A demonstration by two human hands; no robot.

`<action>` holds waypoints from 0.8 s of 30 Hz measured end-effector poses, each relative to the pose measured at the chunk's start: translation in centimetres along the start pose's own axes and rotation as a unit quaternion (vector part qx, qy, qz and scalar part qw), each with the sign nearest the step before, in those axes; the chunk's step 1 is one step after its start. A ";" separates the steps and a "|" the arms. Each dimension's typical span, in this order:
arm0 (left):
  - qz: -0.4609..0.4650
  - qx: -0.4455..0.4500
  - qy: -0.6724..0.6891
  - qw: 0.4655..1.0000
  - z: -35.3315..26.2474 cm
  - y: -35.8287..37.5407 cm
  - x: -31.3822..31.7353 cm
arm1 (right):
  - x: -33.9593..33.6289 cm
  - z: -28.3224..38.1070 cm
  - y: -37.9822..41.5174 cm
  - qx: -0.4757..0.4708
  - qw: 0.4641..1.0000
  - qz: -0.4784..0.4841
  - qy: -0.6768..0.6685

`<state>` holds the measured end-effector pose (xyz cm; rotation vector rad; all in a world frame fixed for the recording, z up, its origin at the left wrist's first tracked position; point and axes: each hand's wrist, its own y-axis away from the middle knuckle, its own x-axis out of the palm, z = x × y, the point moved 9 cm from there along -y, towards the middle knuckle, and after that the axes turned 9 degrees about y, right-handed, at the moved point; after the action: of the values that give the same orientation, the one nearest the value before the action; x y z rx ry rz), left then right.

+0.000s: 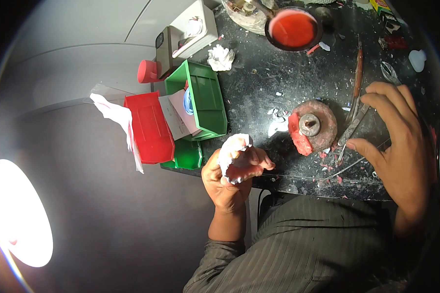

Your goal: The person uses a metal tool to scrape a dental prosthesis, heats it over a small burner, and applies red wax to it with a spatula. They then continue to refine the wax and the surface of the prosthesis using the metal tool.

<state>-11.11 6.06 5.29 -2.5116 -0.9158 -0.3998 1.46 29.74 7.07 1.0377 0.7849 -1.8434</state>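
The left hand (230,176) holds a white cast (234,156) at the near edge of the table (259,93). Its fingers (261,160) are curled shut around the cast, which sticks up past them. The right hand (398,141) is spread open and holds nothing. Its thumb and fingertips touch thin metal tools (352,124), just beside a round red wax block (312,128).
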 end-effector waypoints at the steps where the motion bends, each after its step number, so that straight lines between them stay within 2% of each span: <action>1: -0.004 -0.003 -0.002 1.000 0.1 0.1 -0.1 | 0.0 0.0 0.0 0.003 1.000 -0.003 0.002; 6: -0.024 -0.004 0.024 0.999 0.0 0.3 -0.3 | 0.0 -0.1 0.0 0.008 1.000 0.001 0.000; 11: -0.050 0.013 -0.094 0.994 -0.3 0.3 -1.3 | 0.0 -0.1 0.0 0.004 1.000 0.000 0.001; 18: -0.015 0.000 -0.147 0.989 -0.2 -0.1 -2.0 | -0.1 0.1 0.0 -0.002 1.000 0.000 0.000; 20: -0.055 -0.008 -0.100 0.993 -0.5 -0.4 -2.5 | -0.1 0.1 0.0 -0.007 1.000 -0.007 0.005; 24: -0.017 0.016 -0.194 0.981 -1.9 -1.4 -2.3 | -0.1 0.1 0.0 -0.008 1.000 -0.002 0.007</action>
<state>-14.01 4.88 6.38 -2.5942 -1.0962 0.1019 1.49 29.73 7.23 1.0401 0.8094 -1.8334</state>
